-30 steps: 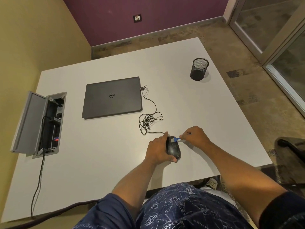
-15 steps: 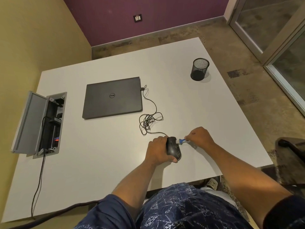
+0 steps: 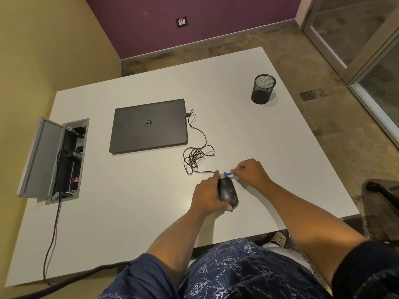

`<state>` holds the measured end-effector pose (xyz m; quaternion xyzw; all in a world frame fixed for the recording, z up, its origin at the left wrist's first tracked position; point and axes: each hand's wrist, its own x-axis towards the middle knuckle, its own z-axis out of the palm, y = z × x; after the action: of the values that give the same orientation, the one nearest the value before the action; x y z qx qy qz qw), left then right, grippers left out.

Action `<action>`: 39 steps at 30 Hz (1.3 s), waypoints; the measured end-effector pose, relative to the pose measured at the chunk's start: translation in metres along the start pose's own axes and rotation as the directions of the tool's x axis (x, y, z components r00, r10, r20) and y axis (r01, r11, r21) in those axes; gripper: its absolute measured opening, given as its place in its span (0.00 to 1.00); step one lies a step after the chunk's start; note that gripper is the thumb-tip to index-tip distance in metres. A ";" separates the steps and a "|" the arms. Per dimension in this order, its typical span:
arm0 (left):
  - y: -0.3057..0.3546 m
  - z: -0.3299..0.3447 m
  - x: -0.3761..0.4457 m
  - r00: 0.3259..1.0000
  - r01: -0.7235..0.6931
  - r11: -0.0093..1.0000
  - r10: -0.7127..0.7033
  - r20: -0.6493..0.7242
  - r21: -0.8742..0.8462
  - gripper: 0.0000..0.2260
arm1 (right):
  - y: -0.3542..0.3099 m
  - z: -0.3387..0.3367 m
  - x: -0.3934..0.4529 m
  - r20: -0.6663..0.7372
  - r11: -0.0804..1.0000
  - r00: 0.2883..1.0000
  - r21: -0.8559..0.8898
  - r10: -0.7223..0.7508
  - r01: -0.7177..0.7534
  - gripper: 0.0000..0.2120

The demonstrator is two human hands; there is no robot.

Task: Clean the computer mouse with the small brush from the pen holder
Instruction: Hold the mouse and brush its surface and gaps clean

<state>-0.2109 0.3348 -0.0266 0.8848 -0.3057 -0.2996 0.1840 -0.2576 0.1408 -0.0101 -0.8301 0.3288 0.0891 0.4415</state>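
A black computer mouse (image 3: 229, 193) lies on the white table (image 3: 138, 212) near its front edge. My left hand (image 3: 208, 195) grips the mouse from its left side, thumb at the near end. My right hand (image 3: 251, 172) pinches a small blue-handled brush (image 3: 227, 174), whose tip touches the far end of the mouse. The black mesh pen holder (image 3: 263, 89) stands at the back right of the table, apart from both hands.
A shut dark laptop (image 3: 148, 125) lies at the table's centre-left, with the mouse cable (image 3: 197, 155) coiled beside it. An open cable box (image 3: 54, 158) is set into the table at the left. A dark chair arm (image 3: 380, 190) sits at the right.
My right hand has moved the brush slightly up and toward the far end of the mouse. My left hand keeps its hold on the mouse.
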 end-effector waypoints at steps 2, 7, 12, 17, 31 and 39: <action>-0.001 0.000 0.000 1.000 0.000 1.000 0.000 -0.017 -0.004 0.63 | -0.002 0.000 0.001 0.048 1.000 0.999 -0.031 0.007 -0.006 0.10; -0.002 0.000 0.000 1.000 -0.004 1.000 0.004 -0.024 -0.006 0.61 | -0.002 -0.002 0.001 -0.020 0.996 1.000 -0.084 0.009 -0.011 0.11; -0.002 0.000 0.000 1.000 -0.013 1.000 0.013 -0.028 -0.003 0.62 | -0.002 -0.003 0.000 -0.030 0.992 0.999 -0.117 0.037 -0.041 0.11; -0.003 0.000 0.000 1.000 -0.012 1.000 0.012 -0.018 0.011 0.62 | 0.000 -0.004 0.001 -0.005 0.996 0.997 -0.029 0.081 -0.081 0.12; -0.002 0.000 0.002 1.000 -0.021 0.999 0.021 0.002 0.035 0.61 | 0.023 -0.010 -0.013 -0.025 0.986 0.990 0.103 0.136 -0.133 0.14; -0.002 -0.001 0.002 1.000 -0.018 0.999 0.018 0.014 0.036 0.62 | 0.037 -0.014 -0.019 -0.064 0.984 0.988 0.119 0.140 -0.131 0.13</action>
<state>-0.2078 0.3349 -0.0280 0.8831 -0.3204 -0.2985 0.1684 -0.2980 0.1238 -0.0182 -0.7817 0.4048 0.0699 0.4692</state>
